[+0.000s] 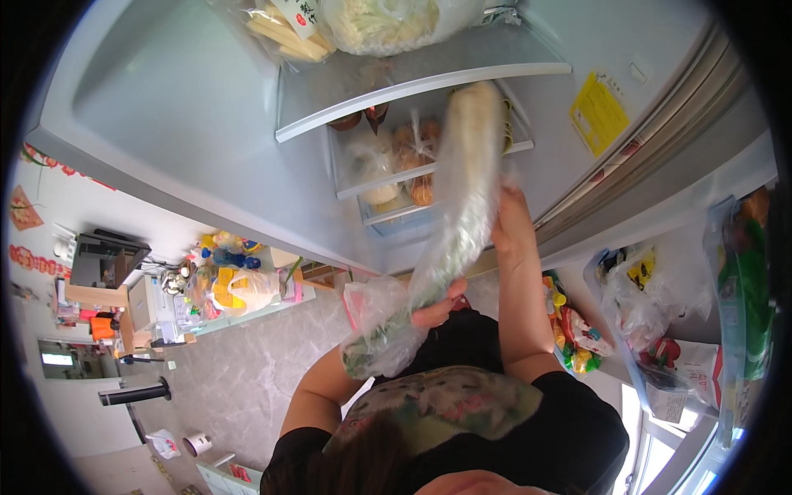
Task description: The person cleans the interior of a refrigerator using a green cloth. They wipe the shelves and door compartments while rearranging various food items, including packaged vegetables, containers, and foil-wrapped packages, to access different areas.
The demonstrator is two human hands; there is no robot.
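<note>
A long pale vegetable with green leaves, wrapped in a clear plastic bag [464, 216], slants across the open refrigerator's front, its white end up and slightly blurred by motion. Around its lower, leafy part my left hand [435, 311] is closed. My right hand [512, 213] is beside the upper part of the bag, at its right edge; its fingers are partly hidden, so its grip cannot be told. Behind the vegetable, on a lower shelf [396, 184], are bagged eggs or round brown items [422, 189] and a bagged pale item [378, 167].
Above, a glass shelf [427, 71] holds bagged cauliflower [396, 25] and a bag of pale sticks [291, 34]. At right, the open door's bins [631, 365] hold packages. A cluttered glass-topped table [260, 309] stands at left.
</note>
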